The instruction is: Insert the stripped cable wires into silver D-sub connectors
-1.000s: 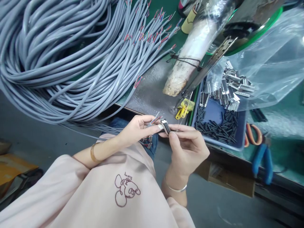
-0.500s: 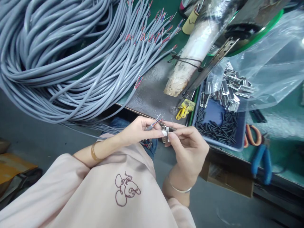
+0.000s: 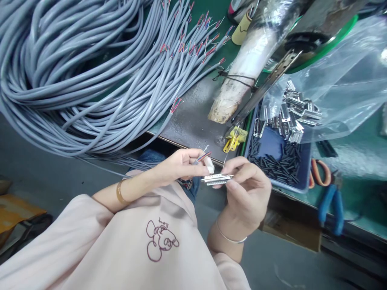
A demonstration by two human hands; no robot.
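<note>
connector (image 3: 216, 179) lies flat, pinched between the thumb and fingers of my right hand (image 3: 246, 193), held low in front of me, just short of the bench (image 3: 193, 117) edge. my left hand (image 3: 177, 166) is closed on the end of a grey cable (image 3: 193, 162). its coloured wires (image 3: 204, 155) fan out just above the connector, and i can't tell if they touch. beyond, a blue tray (image 3: 296, 188) holds black sleeves (image 3: 276, 161). a coil of grey cables (image 3: 75, 72) covers the bench's left.
</note>
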